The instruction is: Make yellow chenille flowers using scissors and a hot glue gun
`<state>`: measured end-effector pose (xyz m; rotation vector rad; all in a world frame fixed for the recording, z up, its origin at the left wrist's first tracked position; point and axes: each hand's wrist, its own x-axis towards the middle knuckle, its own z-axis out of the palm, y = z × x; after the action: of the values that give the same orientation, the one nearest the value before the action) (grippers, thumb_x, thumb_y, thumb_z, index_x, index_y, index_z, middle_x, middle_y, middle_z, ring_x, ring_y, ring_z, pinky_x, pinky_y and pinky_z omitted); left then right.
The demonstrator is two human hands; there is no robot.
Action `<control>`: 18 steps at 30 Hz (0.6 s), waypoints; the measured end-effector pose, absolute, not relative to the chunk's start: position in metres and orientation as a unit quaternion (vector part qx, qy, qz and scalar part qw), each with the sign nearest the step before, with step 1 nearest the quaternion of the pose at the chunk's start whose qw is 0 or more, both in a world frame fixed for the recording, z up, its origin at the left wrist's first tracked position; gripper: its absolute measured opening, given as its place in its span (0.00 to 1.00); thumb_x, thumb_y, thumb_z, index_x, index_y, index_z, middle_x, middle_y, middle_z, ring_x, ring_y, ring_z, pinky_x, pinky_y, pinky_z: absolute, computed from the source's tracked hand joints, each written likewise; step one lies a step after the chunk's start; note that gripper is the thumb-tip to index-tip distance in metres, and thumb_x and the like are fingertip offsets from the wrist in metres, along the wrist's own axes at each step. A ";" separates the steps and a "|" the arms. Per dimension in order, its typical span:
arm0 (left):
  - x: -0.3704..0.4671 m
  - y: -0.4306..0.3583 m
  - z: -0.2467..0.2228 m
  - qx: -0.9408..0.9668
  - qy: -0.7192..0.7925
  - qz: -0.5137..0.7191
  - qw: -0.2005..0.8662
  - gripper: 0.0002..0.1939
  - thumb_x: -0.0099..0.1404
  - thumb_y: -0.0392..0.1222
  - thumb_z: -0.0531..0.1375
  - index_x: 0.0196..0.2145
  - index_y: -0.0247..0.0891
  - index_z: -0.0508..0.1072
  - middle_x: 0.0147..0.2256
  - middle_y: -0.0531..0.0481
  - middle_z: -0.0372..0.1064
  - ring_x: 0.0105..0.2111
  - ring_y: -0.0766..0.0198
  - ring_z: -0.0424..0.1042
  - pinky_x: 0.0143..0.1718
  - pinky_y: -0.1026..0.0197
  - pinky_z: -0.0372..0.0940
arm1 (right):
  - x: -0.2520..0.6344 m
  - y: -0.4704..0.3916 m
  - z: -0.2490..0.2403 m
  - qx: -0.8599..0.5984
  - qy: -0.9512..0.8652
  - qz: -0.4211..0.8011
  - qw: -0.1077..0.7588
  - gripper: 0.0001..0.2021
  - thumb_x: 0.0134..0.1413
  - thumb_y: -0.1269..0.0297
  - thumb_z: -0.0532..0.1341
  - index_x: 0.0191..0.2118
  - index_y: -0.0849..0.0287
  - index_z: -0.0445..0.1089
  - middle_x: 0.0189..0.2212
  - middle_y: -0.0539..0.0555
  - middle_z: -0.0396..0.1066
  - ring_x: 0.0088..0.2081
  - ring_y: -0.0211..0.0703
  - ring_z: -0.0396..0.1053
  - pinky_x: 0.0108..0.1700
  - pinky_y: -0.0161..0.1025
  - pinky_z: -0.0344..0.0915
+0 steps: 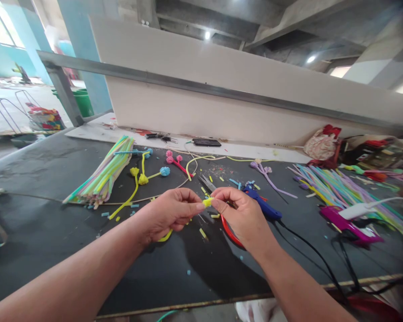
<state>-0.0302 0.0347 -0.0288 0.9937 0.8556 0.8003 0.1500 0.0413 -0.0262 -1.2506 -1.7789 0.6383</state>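
Between the fingertips of both my hands is a small yellow pipe cleaner piece [207,202]. My left hand [174,211] pinches its left end, and a yellow stem [165,236] shows below that hand's curled fingers. Thumb and forefinger of my right hand [240,210] close on the right end. Beneath the right hand lie scissors with red handles [231,233], partly hidden, their blades pointing away. A blue glue gun [264,203] rests just right of that hand. Short yellow and blue cut bits [203,233] are scattered around on the dark tabletop [147,273].
A pastel pipe cleaner bundle [105,172] lies left, a looser pile [336,183] right. Pompom-tipped stems in yellow [143,179], pink [177,164] and purple [265,175] lie behind my hands. A magenta power strip [351,226] with cords sits right. A phone [206,142] lies by the white board.
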 end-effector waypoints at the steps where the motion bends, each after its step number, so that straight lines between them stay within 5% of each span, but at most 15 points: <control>1: -0.031 0.035 -0.030 0.460 0.392 0.360 0.711 0.16 0.51 0.47 0.66 0.29 0.37 0.65 0.17 0.62 0.50 0.14 0.79 0.45 0.14 0.72 0.39 | 0.150 0.041 -0.027 -0.504 -0.705 0.266 0.423 0.06 0.48 0.62 0.62 0.25 0.57 0.67 0.33 0.52 0.73 0.35 0.42 0.69 0.38 0.39 0.63; 18: -0.030 0.036 -0.034 0.528 0.423 0.362 0.641 0.14 0.53 0.49 0.64 0.26 0.36 0.67 0.15 0.62 0.49 0.13 0.76 0.46 0.13 0.70 0.40 | 0.148 0.038 -0.025 -0.497 -0.692 0.330 0.406 0.07 0.47 0.62 0.62 0.33 0.57 0.71 0.27 0.49 0.71 0.30 0.39 0.67 0.35 0.37 0.63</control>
<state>-0.0297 0.0358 -0.0335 1.2046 0.9632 0.8241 0.1481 0.0383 -0.0250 -1.2546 -1.7456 0.8317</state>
